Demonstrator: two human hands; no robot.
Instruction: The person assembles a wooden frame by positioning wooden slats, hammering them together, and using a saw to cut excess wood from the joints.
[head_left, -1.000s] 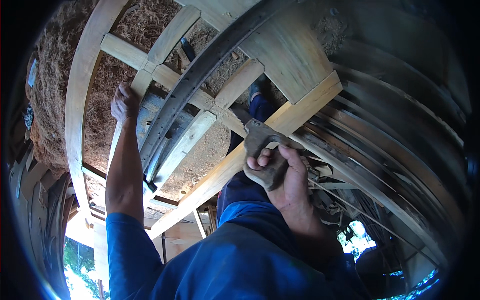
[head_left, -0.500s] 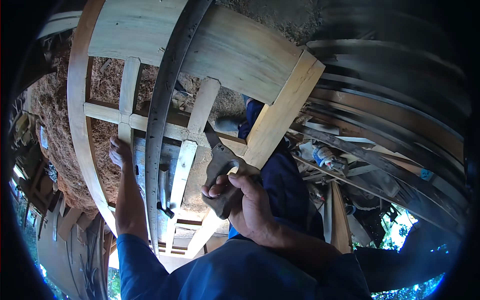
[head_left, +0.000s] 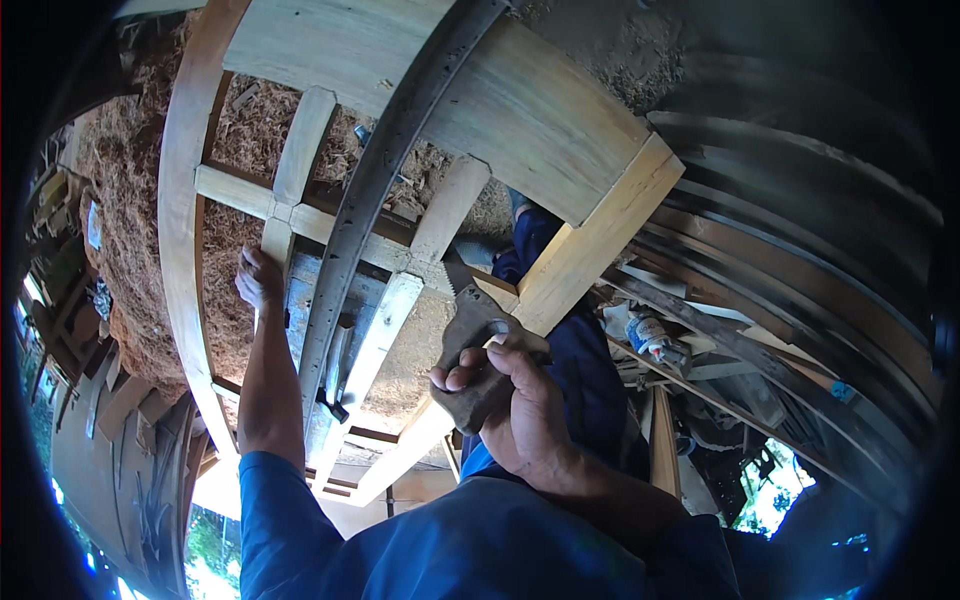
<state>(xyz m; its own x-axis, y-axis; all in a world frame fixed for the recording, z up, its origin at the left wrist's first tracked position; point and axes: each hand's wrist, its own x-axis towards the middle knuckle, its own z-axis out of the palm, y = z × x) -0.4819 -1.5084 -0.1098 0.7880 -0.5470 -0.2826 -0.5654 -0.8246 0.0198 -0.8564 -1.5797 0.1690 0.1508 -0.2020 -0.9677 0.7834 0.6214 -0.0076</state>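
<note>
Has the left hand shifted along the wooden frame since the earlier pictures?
No; the left hand stays at the same slat, just below its crossing joint.

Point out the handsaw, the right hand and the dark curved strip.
Handsaw (head_left: 468, 322): head view, upper part of its handle.
Right hand (head_left: 525, 415): head view, middle of the hand.
Dark curved strip (head_left: 362, 200): head view, middle stretch of its face.

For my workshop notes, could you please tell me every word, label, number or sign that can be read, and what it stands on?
No text can be read.
White-and-blue container: any markings too small and blurred to read.
Saw in the right hand: no lettering can be made out.
</note>
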